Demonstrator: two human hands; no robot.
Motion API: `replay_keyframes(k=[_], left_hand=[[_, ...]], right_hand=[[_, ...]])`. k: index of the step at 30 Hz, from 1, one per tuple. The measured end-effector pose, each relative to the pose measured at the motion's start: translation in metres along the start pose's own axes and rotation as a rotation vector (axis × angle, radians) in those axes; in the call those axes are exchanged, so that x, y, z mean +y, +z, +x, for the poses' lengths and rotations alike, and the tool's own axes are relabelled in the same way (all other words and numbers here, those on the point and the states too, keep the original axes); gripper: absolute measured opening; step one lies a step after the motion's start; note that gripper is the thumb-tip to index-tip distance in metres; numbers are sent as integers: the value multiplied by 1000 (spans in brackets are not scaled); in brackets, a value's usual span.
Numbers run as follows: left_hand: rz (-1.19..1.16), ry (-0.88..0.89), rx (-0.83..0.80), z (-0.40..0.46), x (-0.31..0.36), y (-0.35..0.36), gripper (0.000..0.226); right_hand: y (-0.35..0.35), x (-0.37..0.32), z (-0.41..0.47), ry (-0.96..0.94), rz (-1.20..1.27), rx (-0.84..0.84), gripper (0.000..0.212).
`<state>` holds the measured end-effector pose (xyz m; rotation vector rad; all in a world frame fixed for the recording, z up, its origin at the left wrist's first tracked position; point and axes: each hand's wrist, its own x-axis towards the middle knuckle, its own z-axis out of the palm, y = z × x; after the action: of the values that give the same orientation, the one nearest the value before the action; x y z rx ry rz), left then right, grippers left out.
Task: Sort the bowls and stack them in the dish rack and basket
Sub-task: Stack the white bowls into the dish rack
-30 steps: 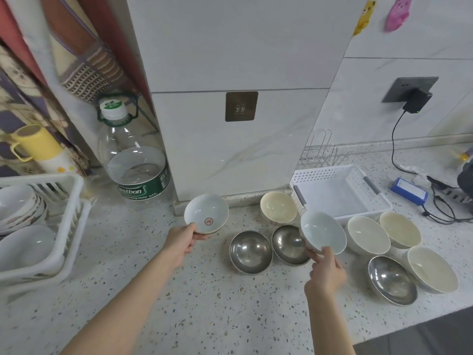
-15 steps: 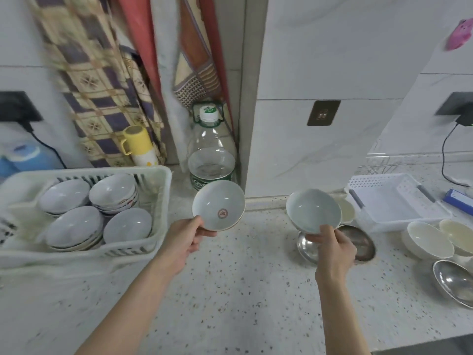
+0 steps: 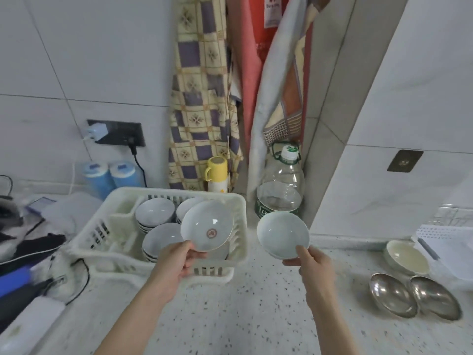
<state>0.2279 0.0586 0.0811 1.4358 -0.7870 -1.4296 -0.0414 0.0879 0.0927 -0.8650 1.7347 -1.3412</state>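
Observation:
My left hand [image 3: 176, 262] grips a white bowl with a red mark [image 3: 207, 225] by its near rim, tilted, above the right half of the white dish rack [image 3: 84, 242]. Stacks of white bowls [image 3: 154, 213] stand inside the rack. To the right of the rack, my right hand [image 3: 311, 262] holds a plain white bowl [image 3: 281, 234] over the counter, also tilted toward me. Two steel bowls [image 3: 393, 294] and a cream bowl [image 3: 407, 256] sit on the counter at the right. The corner of the white basket [image 3: 445, 242] shows at the right edge.
A large clear water bottle [image 3: 281, 196] and a yellow mug [image 3: 217, 172] stand behind the rack against hanging cloths. Two blue containers [image 3: 110, 175], cables and dark items [image 3: 28, 247] crowd the left side. A white wall column [image 3: 384, 149] juts out at the right.
The view swung left. Both hands carried their bowls leftward from the bowl group; the left bowl now hangs over the rack and the right bowl is beside it.

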Motion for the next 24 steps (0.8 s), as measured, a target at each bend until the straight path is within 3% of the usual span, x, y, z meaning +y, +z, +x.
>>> replay_keyframes(k=[5, 10, 17, 24], left_hand=[[-41, 30, 63, 7, 9, -51, 16], [-65, 44, 89, 12, 15, -77, 13], [-64, -2, 89, 24, 14, -93, 16], [-33, -34, 72, 35, 12, -94, 16]], right_hand=[[63, -18, -6, -130, -148, -138, 21], [116, -17, 0, -98, -327, -252, 35], [146, -6, 17, -65, -623, -341, 50], [164, -6, 22, -120, -852, -360, 49]])
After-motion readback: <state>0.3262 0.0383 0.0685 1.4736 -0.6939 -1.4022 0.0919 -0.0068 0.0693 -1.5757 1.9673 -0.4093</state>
